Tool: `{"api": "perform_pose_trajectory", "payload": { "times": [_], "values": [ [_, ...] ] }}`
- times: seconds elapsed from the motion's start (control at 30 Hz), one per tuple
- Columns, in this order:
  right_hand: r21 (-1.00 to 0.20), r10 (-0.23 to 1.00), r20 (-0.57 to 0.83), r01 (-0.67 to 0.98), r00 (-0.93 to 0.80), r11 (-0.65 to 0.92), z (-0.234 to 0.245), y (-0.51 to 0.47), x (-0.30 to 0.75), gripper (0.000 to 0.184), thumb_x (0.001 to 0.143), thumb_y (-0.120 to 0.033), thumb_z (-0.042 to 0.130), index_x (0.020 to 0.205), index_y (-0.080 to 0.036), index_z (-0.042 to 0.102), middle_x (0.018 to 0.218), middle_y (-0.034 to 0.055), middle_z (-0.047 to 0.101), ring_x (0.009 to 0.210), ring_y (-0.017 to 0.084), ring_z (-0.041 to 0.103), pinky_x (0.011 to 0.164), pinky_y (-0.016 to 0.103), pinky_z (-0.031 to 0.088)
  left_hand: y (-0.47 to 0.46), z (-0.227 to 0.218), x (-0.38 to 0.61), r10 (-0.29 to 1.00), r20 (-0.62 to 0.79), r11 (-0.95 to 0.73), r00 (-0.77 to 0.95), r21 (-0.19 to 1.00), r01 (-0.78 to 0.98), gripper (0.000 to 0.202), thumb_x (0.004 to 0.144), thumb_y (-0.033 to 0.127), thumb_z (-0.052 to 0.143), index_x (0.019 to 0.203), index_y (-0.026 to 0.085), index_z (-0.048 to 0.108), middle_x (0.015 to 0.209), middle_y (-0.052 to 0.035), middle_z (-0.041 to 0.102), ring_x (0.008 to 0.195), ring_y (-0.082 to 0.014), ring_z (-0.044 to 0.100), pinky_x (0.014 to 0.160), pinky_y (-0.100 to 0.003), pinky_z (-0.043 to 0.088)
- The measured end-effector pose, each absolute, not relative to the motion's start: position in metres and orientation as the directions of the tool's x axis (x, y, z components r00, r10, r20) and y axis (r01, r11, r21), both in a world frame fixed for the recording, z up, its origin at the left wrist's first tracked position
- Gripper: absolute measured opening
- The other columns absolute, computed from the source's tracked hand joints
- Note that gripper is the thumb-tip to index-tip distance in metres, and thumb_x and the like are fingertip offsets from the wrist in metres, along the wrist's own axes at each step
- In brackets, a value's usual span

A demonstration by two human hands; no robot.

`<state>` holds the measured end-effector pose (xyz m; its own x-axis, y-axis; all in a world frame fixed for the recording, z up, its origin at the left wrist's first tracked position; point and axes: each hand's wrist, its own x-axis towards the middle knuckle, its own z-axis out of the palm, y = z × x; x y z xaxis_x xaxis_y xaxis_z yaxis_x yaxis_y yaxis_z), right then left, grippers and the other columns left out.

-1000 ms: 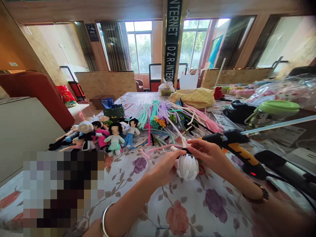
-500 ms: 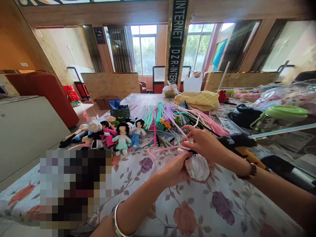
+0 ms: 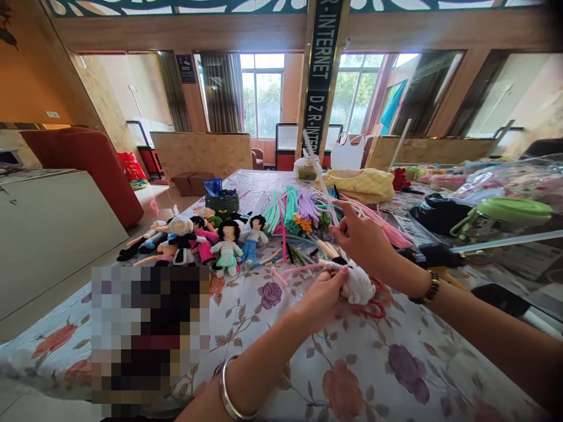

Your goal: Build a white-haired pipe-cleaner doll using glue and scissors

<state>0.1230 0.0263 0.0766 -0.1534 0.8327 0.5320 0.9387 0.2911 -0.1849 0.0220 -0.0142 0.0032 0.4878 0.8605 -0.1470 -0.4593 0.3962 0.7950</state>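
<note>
My left hand [image 3: 323,296] is closed on a white fuzzy flower-like piece [image 3: 358,285] made of pipe cleaners, held just above the floral tablecloth [image 3: 352,375]. My right hand [image 3: 360,237] pinches a white pipe cleaner [image 3: 320,176] that rises steeply up and to the left from the piece. A pink pipe cleaner [image 3: 299,269] and a red loop [image 3: 373,308] lie beside the white piece.
A heap of coloured pipe cleaners [image 3: 303,211] lies behind my hands. Several small dolls [image 3: 206,237] lie at the left. A black and orange glue gun [image 3: 433,258] with a clear stick sits at the right, near a green-lidded jar [image 3: 505,211] and a yellow checked bag [image 3: 360,183].
My right hand let go of the white piece, took the white pipe cleaner and drew it upward. My left hand kept hold of the piece. The camera tilted up.
</note>
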Motion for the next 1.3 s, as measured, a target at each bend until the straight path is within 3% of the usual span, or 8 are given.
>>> {"api": "perform_pose_trajectory", "payload": {
  "times": [0.13, 0.3, 0.47, 0.57, 0.73, 0.93, 1.13, 1.3],
  "values": [
    [-0.283, 0.766, 0.636, 0.895, -0.094, 0.344, 0.078, 0.014, 0.128, 0.042, 0.084, -0.024, 0.050, 0.125, -0.013, 0.046, 0.067, 0.0035, 0.066, 0.059, 0.021, 0.062, 0.054, 0.030, 0.040, -0.013, 0.000, 0.025, 0.941, -0.068, 0.228, 0.330, 0.850, -0.475, 0.019, 0.081, 0.029, 0.063, 0.094, 0.020, 0.052, 0.079, 0.0012, 0.057, 0.073, -0.0101, 0.054, 0.072, -0.024, 0.045],
    [-0.519, 0.750, 0.660, 0.750, 0.046, 0.410, 0.073, -0.004, 0.135, 0.030, 0.083, -0.030, 0.054, 0.111, -0.020, 0.055, 0.071, 0.0024, 0.068, 0.060, 0.019, 0.065, 0.058, 0.030, 0.048, -0.012, -0.001, 0.023, 0.958, 0.064, 0.079, 0.279, 0.877, -0.473, 0.043, 0.074, 0.040, 0.069, 0.107, 0.022, 0.048, 0.080, 0.0016, 0.057, 0.071, -0.0110, 0.052, 0.067, -0.024, 0.041],
    [-0.829, 0.859, 0.491, 0.380, 0.146, 0.409, 0.063, -0.015, 0.140, 0.025, 0.076, -0.038, 0.063, 0.094, -0.022, 0.057, 0.074, 0.0017, 0.069, 0.063, 0.018, 0.068, 0.059, 0.030, 0.055, -0.013, 0.003, 0.023, 0.966, 0.126, 0.015, 0.226, 0.844, -0.536, 0.044, 0.070, 0.035, 0.073, 0.104, 0.021, 0.049, 0.090, -0.0007, 0.057, 0.076, -0.0113, 0.053, 0.071, -0.025, 0.041],
    [-0.920, 0.912, 0.379, 0.168, 0.156, 0.353, 0.059, -0.017, 0.142, 0.028, 0.067, -0.040, 0.071, 0.085, -0.021, 0.059, 0.076, 0.0026, 0.071, 0.068, 0.019, 0.069, 0.064, 0.031, 0.057, -0.014, 0.005, 0.023, 0.973, 0.130, -0.003, 0.193, 0.836, -0.548, 0.040, 0.069, 0.027, 0.073, 0.101, 0.019, 0.051, 0.094, -0.0015, 0.056, 0.079, -0.0112, 0.052, 0.074, -0.025, 0.040],
    [-0.948, 0.937, 0.316, 0.002, 0.150, 0.319, 0.045, -0.015, 0.146, 0.026, 0.066, -0.038, 0.075, 0.082, -0.022, 0.062, 0.076, 0.0009, 0.072, 0.070, 0.016, 0.069, 0.071, 0.030, 0.057, -0.013, 0.006, 0.021, 0.978, 0.114, 0.011, 0.176, 0.809, -0.588, 0.035, 0.065, 0.018, 0.072, 0.096, 0.019, 0.054, 0.090, -0.0002, 0.059, 0.080, -0.0118, 0.052, 0.077, -0.025, 0.039],
    [-0.903, 0.894, 0.430, 0.090, 0.125, 0.421, 0.027, -0.016, 0.152, 0.018, 0.076, -0.038, 0.070, 0.084, -0.023, 0.063, 0.084, 0.0018, 0.070, 0.082, 0.017, 0.068, 0.076, 0.028, 0.054, -0.011, 0.007, 0.021, 0.977, 0.036, 0.099, 0.209, 0.794, -0.600, 0.035, 0.062, 0.017, 0.069, 0.094, 0.018, 0.055, 0.087, -0.0007, 0.060, 0.078, -0.0129, 0.052, 0.072, -0.026, 0.039],
    [-0.893, 0.884, 0.448, 0.109, 0.135, 0.436, 0.026, -0.023, 0.152, 0.018, 0.074, -0.038, 0.072, 0.081, -0.024, 0.062, 0.083, 0.0012, 0.070, 0.079, 0.016, 0.067, 0.070, 0.025, 0.054, -0.013, 0.010, 0.022, 0.985, 0.011, 0.087, 0.174, 0.834, -0.545, 0.030, 0.065, 0.025, 0.069, 0.090, 0.017, 0.056, 0.081, -0.0013, 0.062, 0.071, -0.0124, 0.053, 0.067, -0.025, 0.039],
    [-0.934, 0.927, 0.357, 0.072, 0.117, 0.351, 0.024, -0.027, 0.154, 0.019, 0.074, -0.038, 0.071, 0.083, -0.024, 0.060, 0.087, 0.0019, 0.071, 0.074, 0.016, 0.066, 0.056, 0.023, 0.054, -0.011, 0.009, 0.021, 0.990, -0.054, 0.107, 0.129, 0.887, -0.449, 0.026, 0.062, 0.025, 0.070, 0.084, 0.015, 0.058, 0.066, 0.0003, 0.059, 0.059, -0.0106, 0.048, 0.056, -0.024, 0.032]
  ]
}}
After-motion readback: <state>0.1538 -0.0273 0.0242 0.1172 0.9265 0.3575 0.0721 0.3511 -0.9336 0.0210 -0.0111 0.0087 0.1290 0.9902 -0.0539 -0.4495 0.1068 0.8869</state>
